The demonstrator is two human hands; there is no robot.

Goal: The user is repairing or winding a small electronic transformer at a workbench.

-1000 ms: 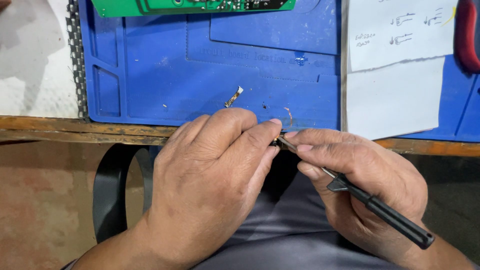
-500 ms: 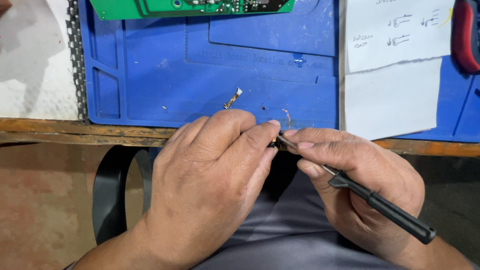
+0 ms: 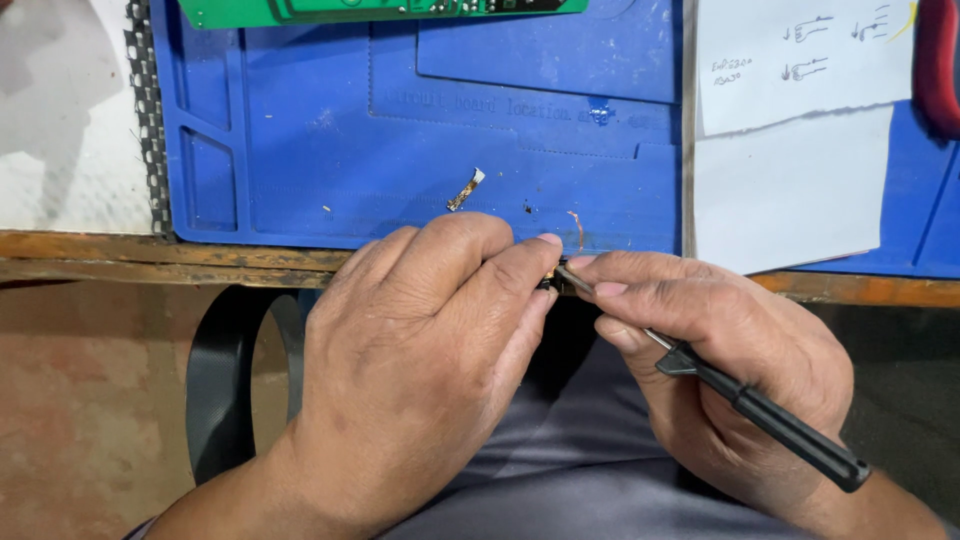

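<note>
Head view: tweezers (image 3: pixel 740 400) in right hand (image 3: pixel 730 350).

No packages or screens. Two white paper sheets at upper right on the blue work mat (image 3: pixel 420 130): a handwritten note sheet (image 3: pixel 800 60) (ink marks and small sketches) overlapping a blank white sheet (image 3: pixel 790 195) that reaches the bench's front edge.

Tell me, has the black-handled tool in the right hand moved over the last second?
No. The black-handled tool keeps its tip just below the blue mat's near edge, held by the right hand.
</note>
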